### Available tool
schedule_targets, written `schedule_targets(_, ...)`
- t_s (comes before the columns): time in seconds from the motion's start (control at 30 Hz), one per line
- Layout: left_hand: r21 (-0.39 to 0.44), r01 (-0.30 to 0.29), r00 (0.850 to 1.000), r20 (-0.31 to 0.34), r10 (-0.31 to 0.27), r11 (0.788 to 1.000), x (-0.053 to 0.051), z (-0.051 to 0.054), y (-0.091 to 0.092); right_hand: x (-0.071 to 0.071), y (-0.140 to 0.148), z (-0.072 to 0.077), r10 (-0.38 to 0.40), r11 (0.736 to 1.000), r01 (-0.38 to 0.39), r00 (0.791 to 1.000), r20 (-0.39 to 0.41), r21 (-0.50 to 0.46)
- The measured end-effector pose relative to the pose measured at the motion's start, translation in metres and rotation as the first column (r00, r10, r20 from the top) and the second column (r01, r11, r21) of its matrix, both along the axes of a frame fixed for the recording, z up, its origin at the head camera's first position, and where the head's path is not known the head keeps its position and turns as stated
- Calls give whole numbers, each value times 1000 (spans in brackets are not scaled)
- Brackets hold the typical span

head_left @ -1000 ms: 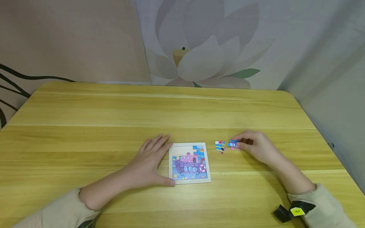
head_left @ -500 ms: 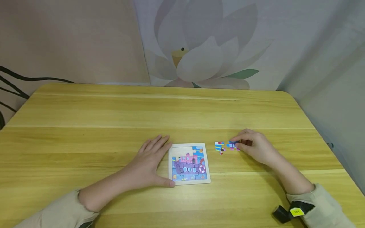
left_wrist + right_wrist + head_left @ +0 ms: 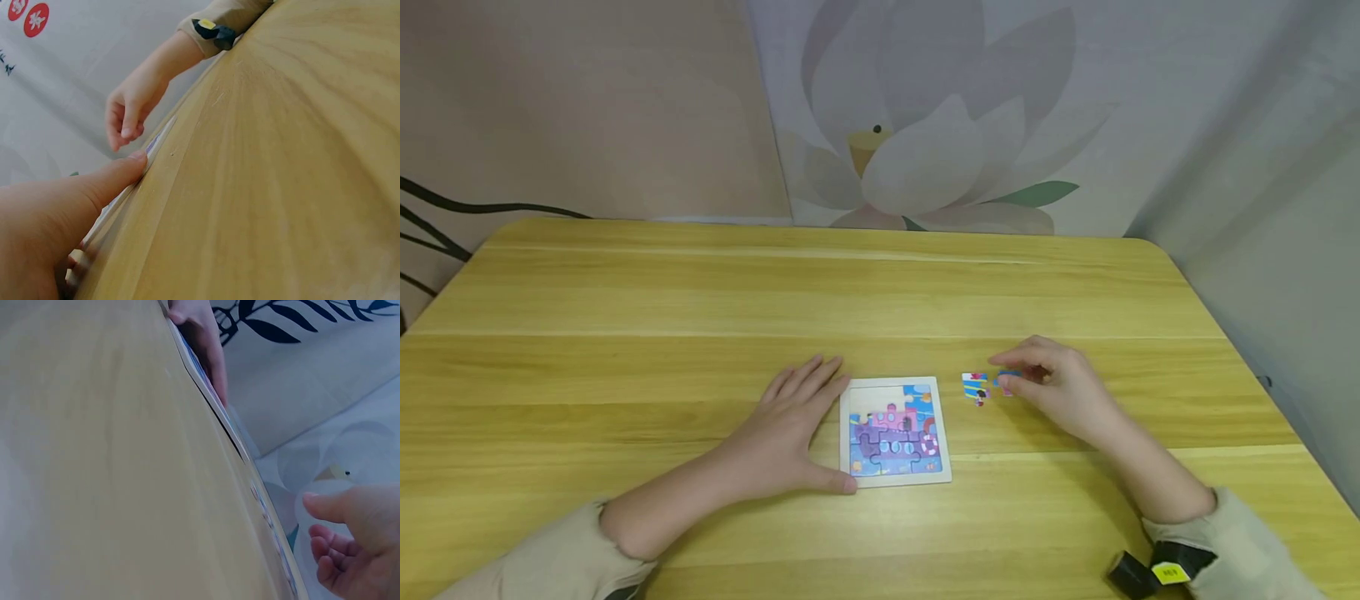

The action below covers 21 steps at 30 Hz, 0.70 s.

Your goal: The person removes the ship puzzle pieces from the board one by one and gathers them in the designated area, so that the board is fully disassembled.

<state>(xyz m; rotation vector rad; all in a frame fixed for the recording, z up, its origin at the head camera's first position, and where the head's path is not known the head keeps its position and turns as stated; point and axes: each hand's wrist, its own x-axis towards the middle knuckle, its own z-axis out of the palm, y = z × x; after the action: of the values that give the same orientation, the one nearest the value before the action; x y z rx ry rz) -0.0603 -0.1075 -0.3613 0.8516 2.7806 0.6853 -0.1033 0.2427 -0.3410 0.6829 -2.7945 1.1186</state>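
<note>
A square jigsaw puzzle in a pale frame (image 3: 902, 481) lies on the table, with a pink and purple boat picture and a bare patch at its upper left. My left hand (image 3: 786, 437) rests along the frame's left side, fingers spread, thumb at the near corner. Right of the frame lie two loose puzzle pieces, a striped one (image 3: 976, 387) and a blue and pink one (image 3: 1007, 392) partly covered by fingers. Just above the latter is my right hand (image 3: 1063, 390). In the right wrist view, thumb and fingers of the right hand (image 3: 362, 540) stand apart, holding nothing.
The wooden table (image 3: 700, 283) reaches back to a curtain (image 3: 925, 167) printed with a large flower. A black device (image 3: 1165, 567) with a yellow label is strapped at the right sleeve.
My right hand has shifted a little left over the blue and pink piece, covering more of it. The left hand keeps its place on the frame.
</note>
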Motion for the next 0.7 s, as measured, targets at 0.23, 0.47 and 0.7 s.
schedule_targets(0.23,8,0,1000,3,0,1000,0,0,1,5,-17,-3,13,999,-13,1000,-21,-37)
schedule_targets(0.47,6,-8,1000,-3,8,1000,-1,-1,1,10,-33,-4,63,996,-64,998,-3,-55)
schedule_targets(0.7,0,-8,1000,-7,8,1000,-1,-1,1,15,-48,-4,91,995,-86,993,74,-57)
